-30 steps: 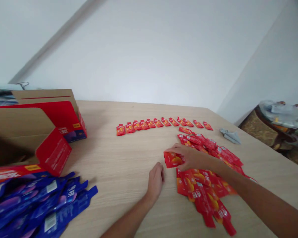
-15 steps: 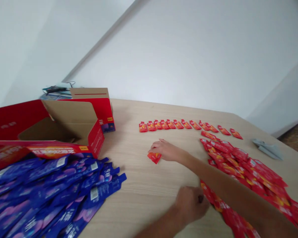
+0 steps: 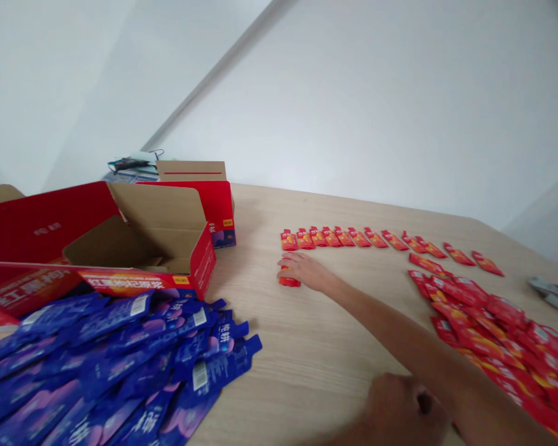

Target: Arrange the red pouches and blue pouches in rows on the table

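Note:
My right hand (image 3: 307,271) reaches far across the wooden table (image 3: 307,359). Its fingertips hold a small red packet (image 3: 289,282) down on the tabletop, just below the left end of a row of red packets (image 3: 381,238). My left hand (image 3: 402,409) rests near the bottom edge of the view, curled into a loose fist with nothing seen in it. A loose heap of red packets (image 3: 493,316) lies to the right, partly behind my right forearm.
A pile of blue pouches (image 3: 111,359) covers the near left of the table. Behind it stands an open red cardboard box (image 3: 134,241), with a second box (image 3: 214,198) further back. A grey cloth (image 3: 551,291) lies at the right edge.
My right hand carried one red packet from the heap leftwards and set it below the row's left end. My left hand drew back and curled. The view swung left.

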### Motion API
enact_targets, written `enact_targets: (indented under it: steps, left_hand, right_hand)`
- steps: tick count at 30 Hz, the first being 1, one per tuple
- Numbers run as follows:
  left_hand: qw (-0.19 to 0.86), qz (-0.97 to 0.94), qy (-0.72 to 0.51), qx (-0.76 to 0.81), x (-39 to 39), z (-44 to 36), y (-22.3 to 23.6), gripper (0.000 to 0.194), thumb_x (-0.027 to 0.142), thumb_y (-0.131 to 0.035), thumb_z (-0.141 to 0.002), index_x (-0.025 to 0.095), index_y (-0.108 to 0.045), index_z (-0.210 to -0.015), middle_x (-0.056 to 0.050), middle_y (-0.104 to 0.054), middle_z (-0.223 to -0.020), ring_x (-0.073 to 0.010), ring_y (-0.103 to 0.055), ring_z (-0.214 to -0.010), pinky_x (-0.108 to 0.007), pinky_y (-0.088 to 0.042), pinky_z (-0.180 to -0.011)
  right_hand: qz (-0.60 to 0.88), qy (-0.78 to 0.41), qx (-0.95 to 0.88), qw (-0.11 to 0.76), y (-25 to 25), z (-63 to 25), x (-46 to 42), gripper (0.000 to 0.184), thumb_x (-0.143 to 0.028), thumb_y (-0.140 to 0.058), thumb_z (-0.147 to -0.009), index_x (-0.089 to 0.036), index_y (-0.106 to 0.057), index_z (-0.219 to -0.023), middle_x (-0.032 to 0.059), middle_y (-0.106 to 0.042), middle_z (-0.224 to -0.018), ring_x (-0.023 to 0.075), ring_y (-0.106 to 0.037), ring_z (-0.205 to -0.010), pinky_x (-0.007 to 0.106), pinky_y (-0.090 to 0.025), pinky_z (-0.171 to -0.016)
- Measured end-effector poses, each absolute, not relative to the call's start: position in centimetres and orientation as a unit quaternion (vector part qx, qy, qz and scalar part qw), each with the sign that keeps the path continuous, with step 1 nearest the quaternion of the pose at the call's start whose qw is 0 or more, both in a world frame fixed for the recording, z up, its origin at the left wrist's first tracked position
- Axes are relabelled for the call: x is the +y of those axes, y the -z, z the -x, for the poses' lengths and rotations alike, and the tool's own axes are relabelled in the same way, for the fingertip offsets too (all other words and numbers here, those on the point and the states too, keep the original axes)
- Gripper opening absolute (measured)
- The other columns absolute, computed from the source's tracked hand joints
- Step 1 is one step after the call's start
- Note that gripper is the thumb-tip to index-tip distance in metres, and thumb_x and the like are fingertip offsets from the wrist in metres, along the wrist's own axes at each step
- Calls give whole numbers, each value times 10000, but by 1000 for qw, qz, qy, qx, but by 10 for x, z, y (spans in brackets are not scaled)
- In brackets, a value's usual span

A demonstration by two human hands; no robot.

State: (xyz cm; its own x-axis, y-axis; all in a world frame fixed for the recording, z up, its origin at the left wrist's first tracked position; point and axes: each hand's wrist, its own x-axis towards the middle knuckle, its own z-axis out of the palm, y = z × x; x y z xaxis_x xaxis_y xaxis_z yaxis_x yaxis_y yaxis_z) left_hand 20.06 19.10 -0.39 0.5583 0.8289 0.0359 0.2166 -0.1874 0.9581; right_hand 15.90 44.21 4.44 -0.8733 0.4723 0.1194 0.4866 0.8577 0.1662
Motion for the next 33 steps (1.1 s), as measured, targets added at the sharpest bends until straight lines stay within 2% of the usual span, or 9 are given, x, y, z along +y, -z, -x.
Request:
enact_targets:
  steps: [4, 9, 12, 15, 19, 21, 24, 28, 33]
  left_hand:
    - [533, -696, -306, 371, 191, -199, -3, 316, 376, -621, -860, 202, -489, -632, -11, -555, -580, -157, -563, -560, -309, -267, -509]
    - [542, -698, -275, 380, 190, -199, -5, 276, 414, -619, -900, 207, -676, -725, -41, -650, -646, -186, -597, -586, -323, -309, -533]
    - [536, -704, -264, 383, 190, -201, -1, 308, 447, -599, -930, 213, -743, -790, -57, -683, -674, -195, -604, -584, -326, -318, -536]
    - [528, -711, -259, 384, 190, -204, 4, 347, 462, -577, -959, 211, -767, -813, -75, -709, -698, -205, -618, -596, -330, -327, -537]
    - [526, -729, -266, 348, 191, -204, 7, 368, 454, -526, -1009, 202, -791, -971, -98, -766, -846, -234, -683, -715, -325, -379, -575]
    - [523, -734, -269, 339, 193, -203, 6, 333, 412, -531, -1005, 199, -784, -970, -83, -761, -847, -225, -678, -720, -316, -364, -566]
    - [511, -729, -282, 357, 195, -201, 3, 215, 304, -599, -929, 188, -725, -800, -20, -668, -680, -167, -578, -599, -302, -280, -520]
    - [501, -725, -301, 366, 196, -200, -1, 267, 283, -593, -896, 182, -571, -649, 28, -521, -574, -128, -461, -542, -285, -254, -533]
    - [494, -739, -300, 346, 198, -201, -2, 322, 358, -532, -916, 201, -485, -638, 33, -475, -571, -139, -438, -551, -299, -236, -554]
  right_hand:
    - [250, 115, -961, 30, -43, -162, 439, 391, -162, -506, -1050, -346, -701, -1335, 52, -559, -1549, 285, -444, -1471, 487, -384, -1177]
    - [287, 51, -956, 33, -42, -168, 434, 502, -102, -475, -1036, -373, -662, -1415, 46, -473, -1634, 278, -426, -1504, 478, -393, -1188]
    - [351, -7, -935, 39, -43, -169, 429, 573, -71, -423, -1018, -345, -608, -1485, 64, -422, -1665, 264, -538, -1427, 433, -472, -1139]
    - [383, -41, -921, 57, -41, -165, 422, 502, -218, -424, -1056, -278, -564, -1534, 96, -501, -1608, 254, -580, -1388, 405, -509, -1118]
    - [368, -42, -926, 67, -37, -157, 414, 423, -290, -480, -1045, -214, -691, -1404, 123, -593, -1523, 236, -540, -1428, 394, -426, -1204]
    - [361, -36, -929, 71, -40, -159, 410, 421, -240, -503, -1024, -200, -693, -1397, 125, -589, -1527, 222, -511, -1452, 383, -377, -1238]
    - [353, -28, -931, 84, -58, -175, 397, 462, -213, -472, -1032, -191, -641, -1462, 138, -533, -1576, 230, -448, -1500, 398, -316, -1270]
    - [405, -55, -909, 84, -101, -241, 361, 493, -307, -534, -1024, -241, -598, -1508, 114, -483, -1618, 279, -474, -1481, 456, -345, -1246]
    - [565, -133, -814, 24, -140, -381, 290, 429, -363, -704, -910, -241, -751, -1318, 100, -723, -1350, 328, -645, -1281, 480, -426, -1162]
